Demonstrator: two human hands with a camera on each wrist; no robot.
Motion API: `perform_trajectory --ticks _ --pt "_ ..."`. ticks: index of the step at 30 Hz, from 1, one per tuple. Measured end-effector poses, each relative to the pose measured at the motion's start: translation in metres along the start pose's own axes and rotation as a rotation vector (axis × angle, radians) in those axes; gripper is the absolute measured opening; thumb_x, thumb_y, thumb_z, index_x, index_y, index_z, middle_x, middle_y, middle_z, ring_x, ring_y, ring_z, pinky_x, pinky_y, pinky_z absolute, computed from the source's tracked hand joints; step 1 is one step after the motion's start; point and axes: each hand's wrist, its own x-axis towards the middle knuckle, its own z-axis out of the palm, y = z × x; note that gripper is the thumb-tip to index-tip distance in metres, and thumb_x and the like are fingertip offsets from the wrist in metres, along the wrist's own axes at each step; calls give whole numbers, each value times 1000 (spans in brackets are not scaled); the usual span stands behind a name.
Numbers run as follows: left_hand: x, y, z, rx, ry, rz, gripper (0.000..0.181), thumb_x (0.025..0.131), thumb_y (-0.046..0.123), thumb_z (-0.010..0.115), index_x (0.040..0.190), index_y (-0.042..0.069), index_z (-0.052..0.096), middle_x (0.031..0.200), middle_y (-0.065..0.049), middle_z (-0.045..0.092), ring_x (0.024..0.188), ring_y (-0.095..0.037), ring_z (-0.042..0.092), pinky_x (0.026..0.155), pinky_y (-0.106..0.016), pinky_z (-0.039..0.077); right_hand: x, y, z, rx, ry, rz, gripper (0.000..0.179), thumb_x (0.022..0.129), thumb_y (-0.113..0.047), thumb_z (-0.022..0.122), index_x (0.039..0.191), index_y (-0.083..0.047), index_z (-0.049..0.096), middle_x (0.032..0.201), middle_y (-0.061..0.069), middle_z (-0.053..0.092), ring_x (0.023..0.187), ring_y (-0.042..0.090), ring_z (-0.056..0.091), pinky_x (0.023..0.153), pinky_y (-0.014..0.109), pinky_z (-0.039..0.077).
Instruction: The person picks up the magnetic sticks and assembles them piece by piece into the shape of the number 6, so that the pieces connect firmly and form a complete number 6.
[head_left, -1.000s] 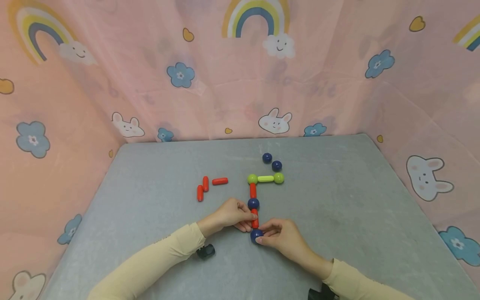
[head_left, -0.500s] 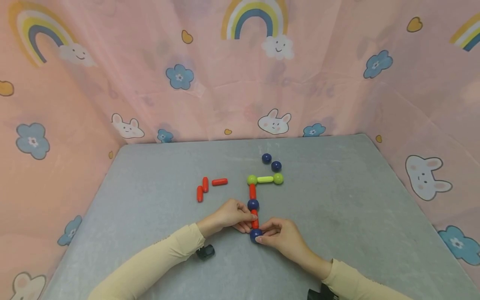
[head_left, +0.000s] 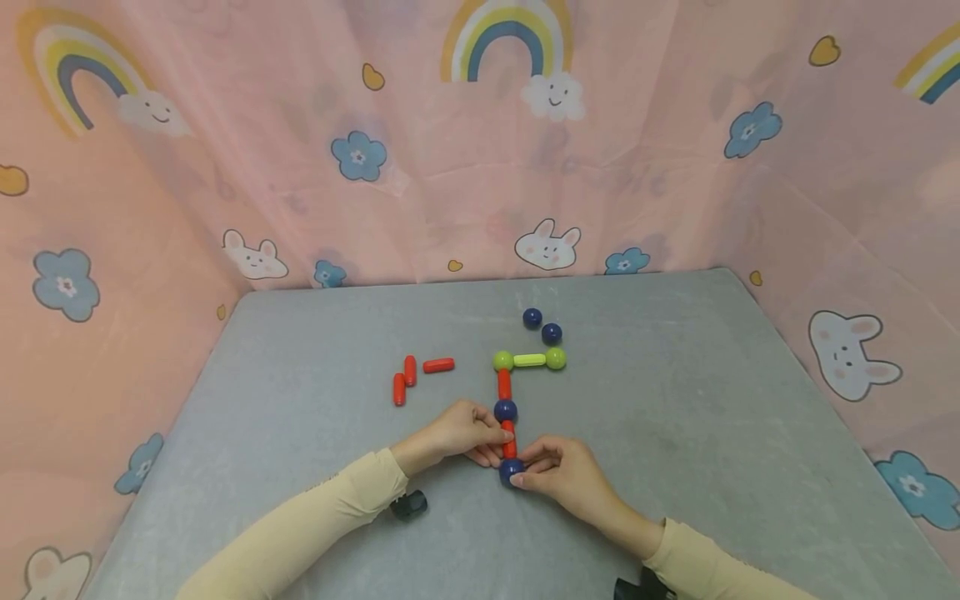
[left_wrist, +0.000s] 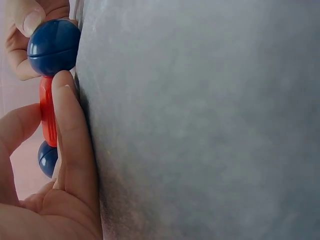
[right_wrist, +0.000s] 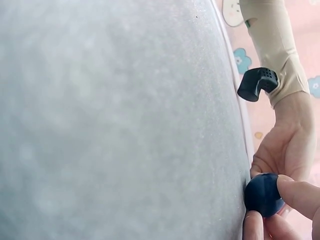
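Observation:
My left hand [head_left: 467,429] pinches a red rod [left_wrist: 48,112] between thumb and fingers. At the rod's near end sits a blue ball [right_wrist: 263,195], gripped by my right hand [head_left: 573,479] with thumb and fingertips. The rod's far end meets a second blue ball [head_left: 506,411]. From there another red rod [head_left: 504,384] runs up to a green ball [head_left: 502,361]. A light green rod [head_left: 529,360] joins that to a second green ball [head_left: 555,358] on the right. The joined pieces form one angled chain on the table.
Several loose red rods [head_left: 438,365] lie left of the chain on the grey table [head_left: 675,433]. Two loose blue balls [head_left: 551,334] rest beyond the green pieces. A pink patterned curtain [head_left: 420,200] stands around the back and sides.
Both hands keep their hold on the red rod and the near blue ball. The view shifts very slightly; nothing else visibly moves.

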Motion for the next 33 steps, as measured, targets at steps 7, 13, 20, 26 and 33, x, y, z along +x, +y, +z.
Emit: perform_trajectory --ticks 7,13,20,26,33 --pt "0 -1 0 -13 -1 15 16 89 18 72 89 2 72 66 -3 72 60 -9 69 58 -25 58 2 2 -1 0 -15 9 31 75 -18 86 98 -2 72 86 10 75 74 12 69 62 22 53" --pt "0 -2 0 -31 -3 14 15 89 17 72 91 2 72 67 -3 72 60 -9 70 58 -25 59 2 1 -1 -3 -21 24 30 75 -18 86 98 -3 71 86 9 75 74 12 69 62 23 53" --pt "-2 -1 0 -37 2 15 14 90 15 72 92 1 72 68 -3 73 61 -9 69 59 -26 59 3 4 -1 -8 -24 21 31 75 -18 86 97 -3 71 86 8 75 74 12 69 63 23 53" --pt "-2 -1 0 -31 2 12 14 90 15 72 92 1 72 69 -4 73 61 -9 70 60 -26 59 5 5 -1 -18 -23 18 31 74 -19 86 97 -4 71 88 8 75 74 11 69 63 22 53" --pt "-1 -2 -1 -26 -5 22 15 90 15 71 91 1 73 68 -4 73 61 -9 70 60 -26 59 5 4 -1 -22 -25 25 31 75 -18 86 97 -4 71 89 8 75 73 10 68 63 22 53"
